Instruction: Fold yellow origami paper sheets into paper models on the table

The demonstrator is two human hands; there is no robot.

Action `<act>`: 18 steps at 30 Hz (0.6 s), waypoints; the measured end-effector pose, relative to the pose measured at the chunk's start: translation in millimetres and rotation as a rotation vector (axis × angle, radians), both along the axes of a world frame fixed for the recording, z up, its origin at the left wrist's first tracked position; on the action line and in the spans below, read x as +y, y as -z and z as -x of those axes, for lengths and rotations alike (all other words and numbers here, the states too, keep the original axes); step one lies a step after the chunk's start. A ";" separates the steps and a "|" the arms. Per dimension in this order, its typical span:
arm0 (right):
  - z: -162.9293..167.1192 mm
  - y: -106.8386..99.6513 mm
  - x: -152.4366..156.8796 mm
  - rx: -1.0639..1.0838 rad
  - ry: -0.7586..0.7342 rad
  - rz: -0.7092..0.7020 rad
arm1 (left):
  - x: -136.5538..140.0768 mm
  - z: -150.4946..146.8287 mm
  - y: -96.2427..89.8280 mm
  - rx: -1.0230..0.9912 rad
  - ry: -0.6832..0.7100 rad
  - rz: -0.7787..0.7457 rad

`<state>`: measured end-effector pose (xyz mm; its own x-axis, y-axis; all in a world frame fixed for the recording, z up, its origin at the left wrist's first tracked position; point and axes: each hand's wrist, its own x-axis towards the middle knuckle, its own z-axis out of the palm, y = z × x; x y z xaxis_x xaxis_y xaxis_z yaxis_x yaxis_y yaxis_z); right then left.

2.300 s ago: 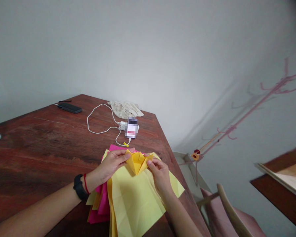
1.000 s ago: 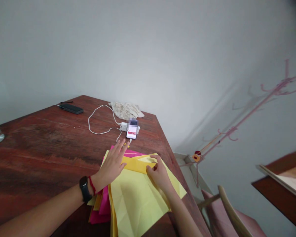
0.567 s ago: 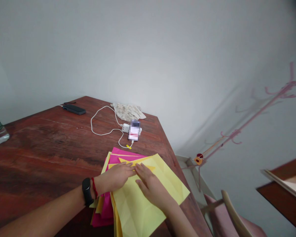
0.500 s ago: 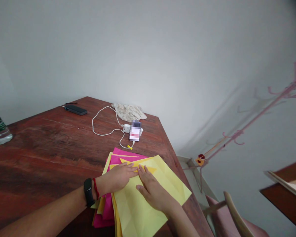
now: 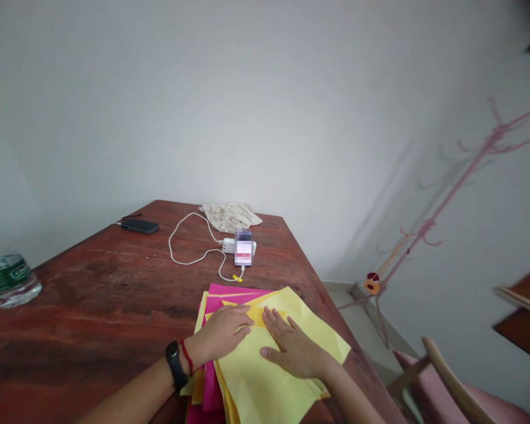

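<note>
A stack of pale yellow, orange-yellow and pink paper sheets (image 5: 265,377) lies at the near edge of the table, its layers turned at different angles. On top rests a small folded piece of orange-yellow paper (image 5: 257,317) with pointed ends. My left hand (image 5: 229,330), with a black band and a red cord at the wrist, lies over the left part of the folded piece, fingers stretched. Flat on its right part and on the pale sheet is my right hand (image 5: 294,347), fingers extended and thumb apart. Neither hand grips anything.
Beyond the papers are a phone (image 5: 242,250) on a white cable, a crumpled pale cloth (image 5: 229,217) and a black power bank-like device (image 5: 140,226). A water bottle (image 5: 11,277) stands left. To the right are a pink coat rack (image 5: 450,194) and a chair (image 5: 441,377).
My hands have moved apart, uncovering more of the folded orange-yellow paper between them. The view has shifted, so the table sits lower and more of the bottle shows.
</note>
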<state>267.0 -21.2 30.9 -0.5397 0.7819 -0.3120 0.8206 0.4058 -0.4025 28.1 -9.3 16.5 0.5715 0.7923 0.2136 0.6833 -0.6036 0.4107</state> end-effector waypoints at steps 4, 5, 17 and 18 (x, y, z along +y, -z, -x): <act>2.2 6.4 -3.8 0.140 0.093 -0.093 | 9.2 -1.3 -5.1 0.036 -0.086 -0.069; 3.1 6.8 -6.3 0.193 0.135 -0.146 | 10.9 -1.5 -8.3 0.050 -0.085 -0.071; -49.2 8.4 -139.1 0.813 0.490 -0.360 | 9.5 65.1 -62.7 0.059 -0.185 -0.357; -57.2 14.0 -154.5 0.808 0.518 -0.310 | 9.2 81.9 -62.8 0.051 -0.221 -0.372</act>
